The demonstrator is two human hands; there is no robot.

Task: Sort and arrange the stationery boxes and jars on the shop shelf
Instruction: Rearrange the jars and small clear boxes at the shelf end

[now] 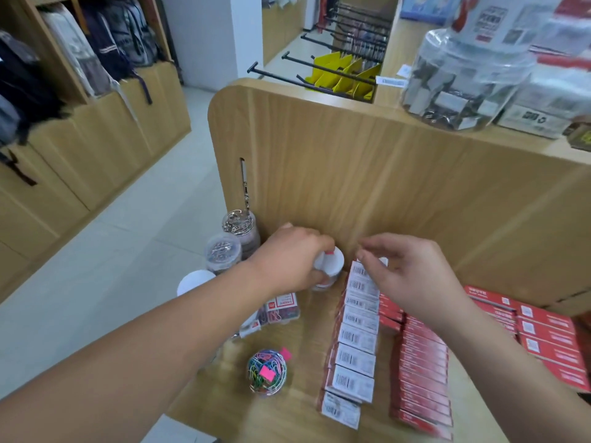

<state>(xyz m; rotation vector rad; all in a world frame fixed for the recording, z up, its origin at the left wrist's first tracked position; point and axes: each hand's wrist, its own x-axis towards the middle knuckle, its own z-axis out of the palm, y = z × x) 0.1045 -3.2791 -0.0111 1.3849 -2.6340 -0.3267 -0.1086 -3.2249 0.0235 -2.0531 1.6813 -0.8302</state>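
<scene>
My left hand (287, 260) grips a small white-lidded jar (332, 262) standing at the back of the wooden shelf (297, 407), against the back panel. My right hand (412, 270) hovers with curled fingers over the far end of a row of small red boxes with white barcode labels (355, 340); its fingertips seem to touch the farthest box. Two more rows of red boxes (422, 375) lie to the right. A clear jar of coloured paper clips (267, 372) stands near the front. Clear jars of silver clips (224, 252) stand at the shelf's left end.
A white-lidded jar (195, 281) and small clear clip boxes (283, 308) lie under my left forearm. On the upper shelf stands a large clear jar of binder clips (460, 87) beside boxes. Black display hooks with yellow packs (345, 71) stick out behind. Backpacks (96, 43) hang at left across the aisle.
</scene>
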